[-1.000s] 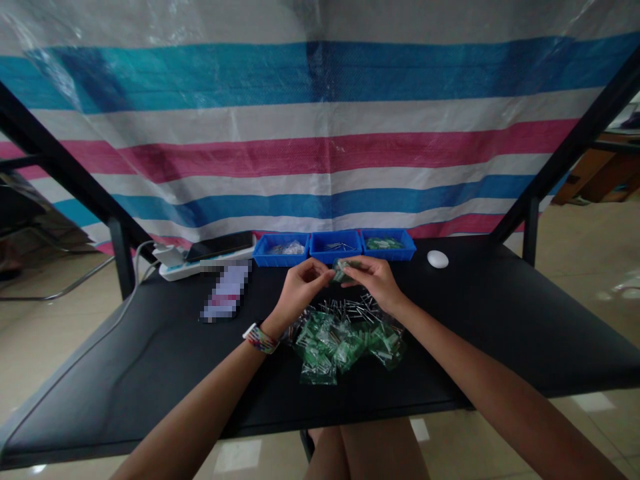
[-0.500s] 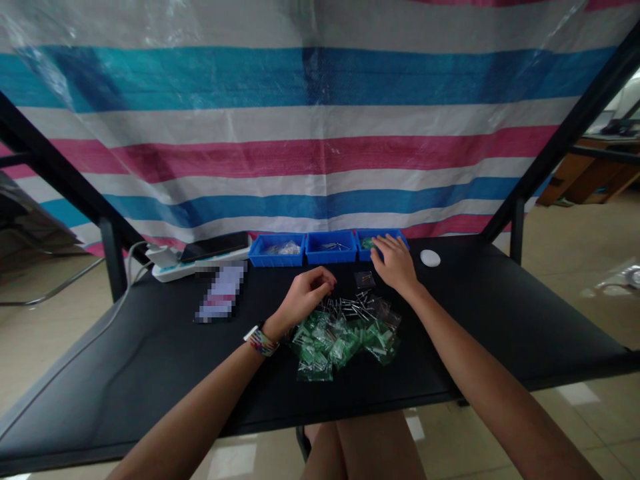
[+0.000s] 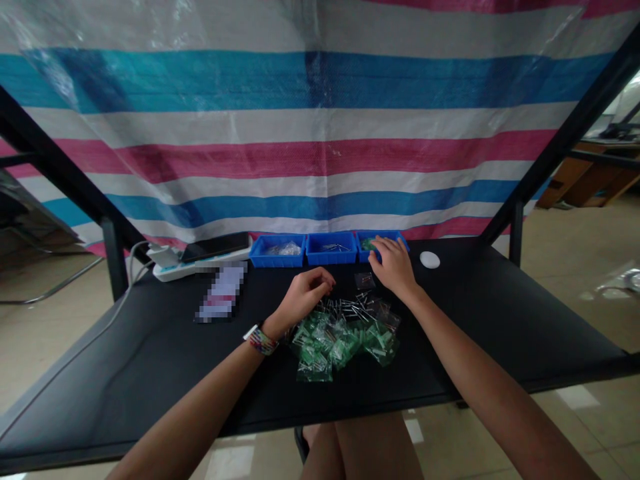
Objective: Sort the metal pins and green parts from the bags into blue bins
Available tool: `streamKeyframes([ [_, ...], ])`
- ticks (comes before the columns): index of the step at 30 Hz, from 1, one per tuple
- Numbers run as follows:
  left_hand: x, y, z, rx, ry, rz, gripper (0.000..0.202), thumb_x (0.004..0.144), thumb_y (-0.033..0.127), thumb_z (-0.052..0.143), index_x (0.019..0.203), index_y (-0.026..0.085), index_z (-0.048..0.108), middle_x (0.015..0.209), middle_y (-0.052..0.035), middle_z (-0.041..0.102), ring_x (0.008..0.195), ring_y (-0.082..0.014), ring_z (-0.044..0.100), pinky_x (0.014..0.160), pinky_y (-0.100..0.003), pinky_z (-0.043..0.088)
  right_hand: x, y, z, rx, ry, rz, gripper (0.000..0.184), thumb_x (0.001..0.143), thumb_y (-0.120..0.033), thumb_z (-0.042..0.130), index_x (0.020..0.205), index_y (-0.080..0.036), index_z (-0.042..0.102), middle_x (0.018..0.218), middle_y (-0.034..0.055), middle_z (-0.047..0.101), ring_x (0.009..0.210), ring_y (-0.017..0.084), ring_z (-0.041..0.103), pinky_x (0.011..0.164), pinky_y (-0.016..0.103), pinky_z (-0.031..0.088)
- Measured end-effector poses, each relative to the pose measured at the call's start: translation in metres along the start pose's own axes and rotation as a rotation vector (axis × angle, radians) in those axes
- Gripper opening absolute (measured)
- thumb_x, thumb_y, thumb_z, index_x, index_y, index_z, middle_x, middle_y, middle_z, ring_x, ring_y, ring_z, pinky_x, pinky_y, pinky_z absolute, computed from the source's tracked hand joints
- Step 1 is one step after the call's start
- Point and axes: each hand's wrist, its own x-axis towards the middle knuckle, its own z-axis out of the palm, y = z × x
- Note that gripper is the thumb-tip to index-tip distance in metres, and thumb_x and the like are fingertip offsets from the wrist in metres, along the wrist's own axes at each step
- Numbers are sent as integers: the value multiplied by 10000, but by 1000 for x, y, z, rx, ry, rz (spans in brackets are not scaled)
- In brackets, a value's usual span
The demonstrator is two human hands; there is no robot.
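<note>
My left hand (image 3: 304, 293) rests on the table at the left edge of a heap, its fingers curled in toward the thumb. What they hold, if anything, is hidden. My right hand (image 3: 394, 264) reaches over the near rim of the right blue bin (image 3: 406, 244), fingers apart and the tips by the green pieces (image 3: 367, 244) inside. Between my forearms lie small clear bags with green pieces (image 3: 345, 347), and loose metal pins (image 3: 353, 308) behind them. One small flat clear bag (image 3: 365, 281) sits apart, just left of my right hand.
The left blue bin (image 3: 253, 257) holds clear bits; the middle blue bin (image 3: 315, 257) holds metal pins. A power strip (image 3: 173, 270) with a black phone (image 3: 216, 247) stands at the left, near a blurred packet (image 3: 223, 292). A white disc (image 3: 429, 259) lies right. Striped sheeting (image 3: 320, 160) hangs behind.
My right hand has shifted very slightly left and down over the right bin. My left hand and the heap have stayed in place.
</note>
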Motion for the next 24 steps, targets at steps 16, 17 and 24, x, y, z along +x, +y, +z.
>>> streamKeyframes([
  [16, 1, 2, -2, 29, 16, -7, 122, 892, 234, 591, 870, 163, 687, 817, -30, 687, 749, -162, 634, 684, -261, 472, -4, -22, -25, 125, -493, -203, 166, 825, -311, 811, 943, -244, 716, 1003, 27, 700, 836, 176, 661, 657, 262, 397],
  [17, 1, 2, -2, 28, 14, -8, 118, 889, 233, 593, 865, 163, 686, 811, -28, 683, 745, -160, 631, 683, -260, 471, -5, -22, -24, 137, -485, -203, 133, 835, -250, 779, 951, -238, 715, 998, 32, 702, 851, 178, 666, 669, 260, 409],
  [24, 1, 5, -1, -1, 37, -6, 119, 907, 277, 627, 924, 168, 671, 816, -17, 664, 731, -154, 637, 671, -260, 479, -6, -32, 0, 715, -368, 14, 161, 877, -182, 666, 1026, -199, 723, 898, 46, 748, 763, 178, 703, 717, 292, 542],
])
